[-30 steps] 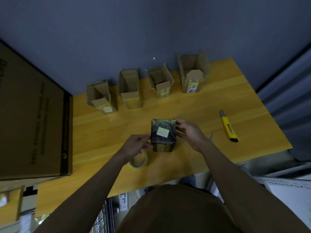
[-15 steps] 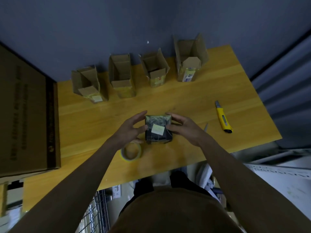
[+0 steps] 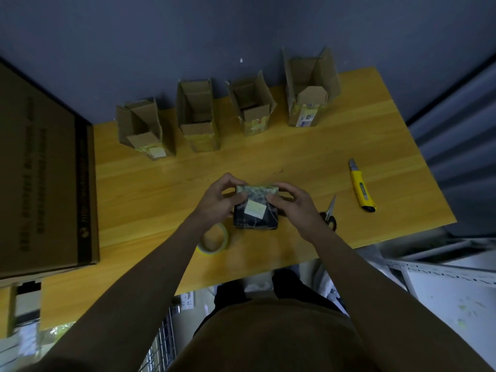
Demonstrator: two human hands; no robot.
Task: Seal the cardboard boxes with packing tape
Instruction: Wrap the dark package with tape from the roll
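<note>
Hands meet at mid-frame: the small dark box is gripped from both sides, left hand and right hand with fingers curled round its top edge, just above the wooden worktop. A tape roll is lying just lower left of it. Four open cardboard boxes are lined along the upper edge, with scissors and a yellow knife at right.
</note>
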